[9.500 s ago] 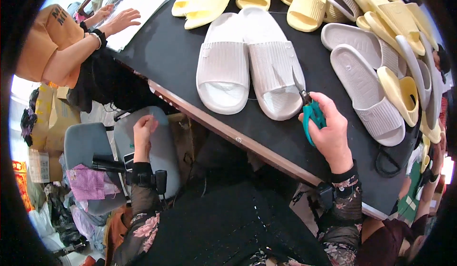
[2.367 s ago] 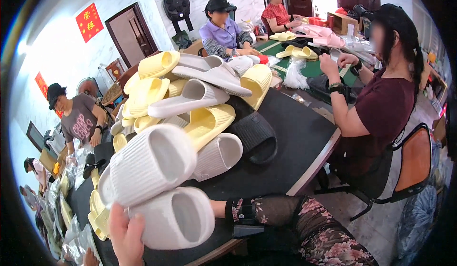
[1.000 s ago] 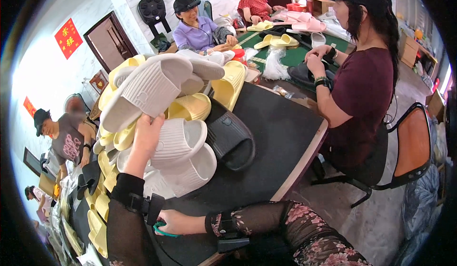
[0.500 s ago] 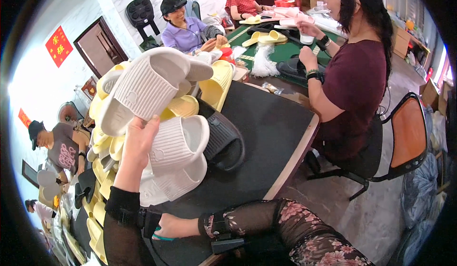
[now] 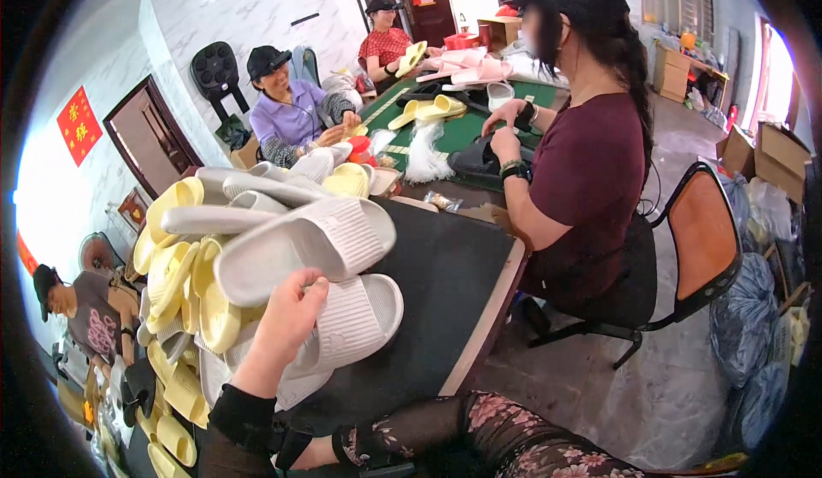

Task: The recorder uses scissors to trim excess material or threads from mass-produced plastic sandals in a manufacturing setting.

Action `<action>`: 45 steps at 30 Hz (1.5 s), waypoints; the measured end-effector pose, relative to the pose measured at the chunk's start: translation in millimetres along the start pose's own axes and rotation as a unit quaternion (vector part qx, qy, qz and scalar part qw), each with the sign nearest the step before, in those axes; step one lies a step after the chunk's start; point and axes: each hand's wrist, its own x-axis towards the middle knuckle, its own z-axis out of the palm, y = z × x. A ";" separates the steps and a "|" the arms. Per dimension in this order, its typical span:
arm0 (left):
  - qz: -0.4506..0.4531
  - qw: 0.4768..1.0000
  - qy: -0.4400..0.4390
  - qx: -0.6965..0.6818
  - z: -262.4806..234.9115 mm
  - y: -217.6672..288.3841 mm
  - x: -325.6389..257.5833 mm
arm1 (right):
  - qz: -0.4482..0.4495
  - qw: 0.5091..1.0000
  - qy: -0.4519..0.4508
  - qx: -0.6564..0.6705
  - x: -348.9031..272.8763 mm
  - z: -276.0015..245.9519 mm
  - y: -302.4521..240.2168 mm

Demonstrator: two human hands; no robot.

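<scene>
My left hand (image 5: pixel 289 317), in a dark sleeve, is closed at the near edge of a whitish slipper (image 5: pixel 295 247) with a ribbed strap. The slipper lies tilted over the pile, its heel end toward the left. Just under the hand, another whitish slipper (image 5: pixel 355 322) rests with its strap facing up. Low in the view, my right arm (image 5: pixel 402 431) in a floral mesh sleeve reaches leftward. My right hand (image 5: pixel 318 454) is mostly hidden behind the left forearm, so its fingers do not show. Yellow slippers (image 5: pixel 214 298) are heaped beside the whitish ones.
The dark tabletop (image 5: pixel 454 264) has a pale edge on the right. A person in maroon (image 5: pixel 591 170) works there, near an orange-backed chair (image 5: pixel 698 230). Two more people sit at a green table (image 5: pixel 407 140) beyond. Another person (image 5: pixel 94 315) is at far left. Bags (image 5: pixel 749 307) line the right side.
The whitish slipper at my left hand has come down from a raised, upright pose and turned, its strap now on the right. The black slipper on the tabletop no longer shows. The view has shifted.
</scene>
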 end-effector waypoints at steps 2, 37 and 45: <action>-0.009 0.995 -0.036 0.091 10.8 6.2 4.3 | -0.035 0.996 0.067 -0.040 -4.7 14.5 18.0; 0.610 0.626 0.390 0.289 -43.8 -3.8 -291.7 | 0.122 0.915 0.185 0.336 -8.8 -28.6 -34.8; 0.761 0.526 0.149 0.350 -71.8 11.7 -328.5 | 0.178 0.916 0.118 0.340 -12.1 -34.5 -49.0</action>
